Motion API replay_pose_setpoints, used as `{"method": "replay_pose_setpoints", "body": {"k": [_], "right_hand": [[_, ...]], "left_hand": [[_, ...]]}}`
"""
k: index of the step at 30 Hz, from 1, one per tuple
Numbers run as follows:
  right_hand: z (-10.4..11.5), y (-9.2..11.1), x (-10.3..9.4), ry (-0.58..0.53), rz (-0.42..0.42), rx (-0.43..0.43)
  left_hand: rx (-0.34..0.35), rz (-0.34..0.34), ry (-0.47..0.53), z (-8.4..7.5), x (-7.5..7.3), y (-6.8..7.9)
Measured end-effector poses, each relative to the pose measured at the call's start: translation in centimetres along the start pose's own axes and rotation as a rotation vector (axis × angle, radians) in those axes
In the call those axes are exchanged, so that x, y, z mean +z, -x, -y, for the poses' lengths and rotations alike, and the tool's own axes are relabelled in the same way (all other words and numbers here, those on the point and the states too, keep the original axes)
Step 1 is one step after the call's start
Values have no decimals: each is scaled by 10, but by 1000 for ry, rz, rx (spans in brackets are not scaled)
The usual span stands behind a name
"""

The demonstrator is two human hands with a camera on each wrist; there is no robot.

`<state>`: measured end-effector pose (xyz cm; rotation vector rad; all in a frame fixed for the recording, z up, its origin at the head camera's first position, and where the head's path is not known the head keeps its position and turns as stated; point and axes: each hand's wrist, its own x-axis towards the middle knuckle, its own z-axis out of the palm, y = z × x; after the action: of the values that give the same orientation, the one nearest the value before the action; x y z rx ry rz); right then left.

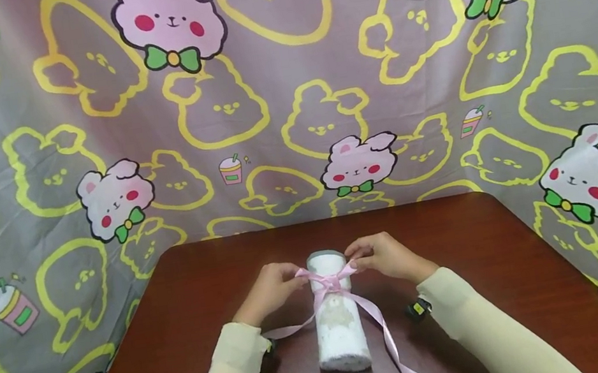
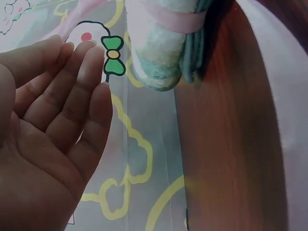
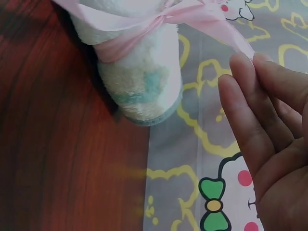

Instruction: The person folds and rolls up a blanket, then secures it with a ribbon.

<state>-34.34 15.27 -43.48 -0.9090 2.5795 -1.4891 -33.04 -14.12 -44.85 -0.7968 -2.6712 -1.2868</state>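
Note:
A rolled white towel (image 1: 341,335) with a beige and green patch lies lengthwise on the table, its near end toward me. Around its upper part runs a pink ribbon (image 1: 329,283), crossed and looped on top. My left hand (image 1: 272,287) pinches one pink loop between thumb and fingertips, left of the roll. On the other side, my right hand (image 1: 387,257) pinches the opposite loop. In the right wrist view the ribbon (image 3: 207,21) stretches from the towel to the fingertips. Both hands are just off the towel's sides.
The brown table (image 1: 217,257) has rounded far corners. One long ribbon tail trails toward the near right, and a shorter one runs left under the left wrist. A grey curtain (image 1: 272,87) with cartoon rabbits hangs behind and at both sides.

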Motion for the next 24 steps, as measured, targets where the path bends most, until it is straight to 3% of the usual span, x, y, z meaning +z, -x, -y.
{"method": "replay_pose_setpoints", "body": {"k": [6,15,24], "right_hand": [[-4,5,0,42,-36,6],[-15,14,10,-139,-111,104],[-20,20,10,-204,-158,143]], "left_hand": [[0,14,-21,4,0,3],[-24,34,-6,8,1,8],[-42,71,-22,10,1,13]]}}
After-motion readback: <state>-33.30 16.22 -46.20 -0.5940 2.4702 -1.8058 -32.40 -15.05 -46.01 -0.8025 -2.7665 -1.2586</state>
